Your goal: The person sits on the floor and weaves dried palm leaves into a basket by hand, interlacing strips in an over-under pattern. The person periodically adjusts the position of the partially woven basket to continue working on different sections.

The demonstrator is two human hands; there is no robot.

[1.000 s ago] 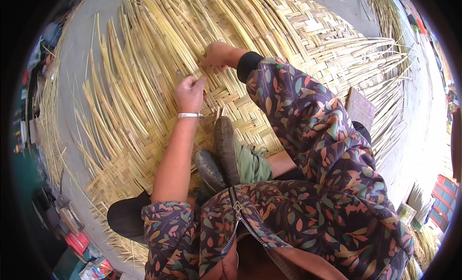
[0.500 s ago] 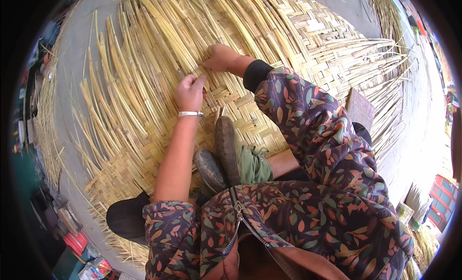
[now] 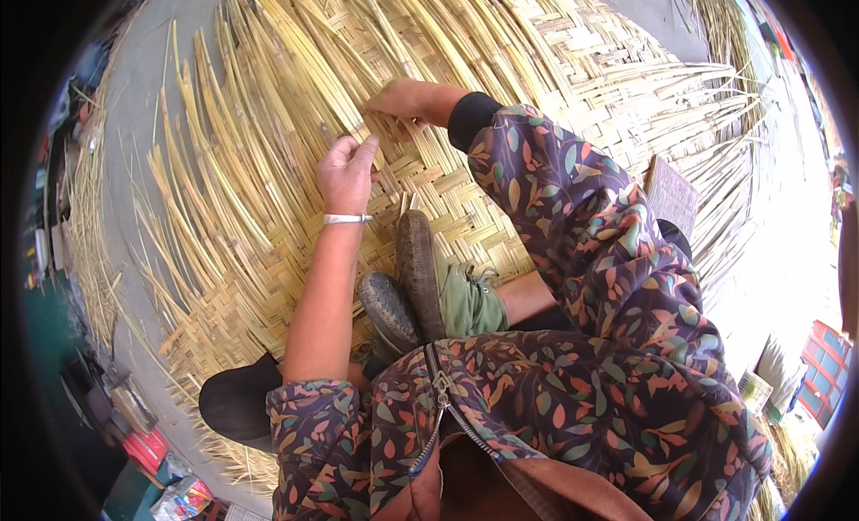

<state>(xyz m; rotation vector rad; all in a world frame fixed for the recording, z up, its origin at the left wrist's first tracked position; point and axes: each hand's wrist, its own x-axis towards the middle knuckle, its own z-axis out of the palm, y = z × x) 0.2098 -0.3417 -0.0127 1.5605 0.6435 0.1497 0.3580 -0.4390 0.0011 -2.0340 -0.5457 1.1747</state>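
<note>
A large woven mat [image 3: 447, 194] of flat yellow split-reed strips lies beneath me, with long loose strips [image 3: 268, 91] fanning out from its far and left sides. My left hand [image 3: 347, 174], with a white band at the wrist, is closed, thumb against fingers, on reed strips at the edge of the weave. Just beyond it and to the right, my right hand [image 3: 401, 100] reaches in from the right, its fingers bent down among the strips. Its fingertips are partly hidden, and it seems to grip a strip there.
My green shoes [image 3: 420, 284] rest on the mat close to my hands. A flat wooden board [image 3: 671, 197] lies at the right. Loose reeds [image 3: 720, 29] lie at the far right, and a red crate-like thing [image 3: 825, 364] stands at the right rim. Assorted items crowd the left rim.
My right hand has shifted slightly left and its fingers now stretch further over the strips. My left hand has moved a little left, still pinching.
</note>
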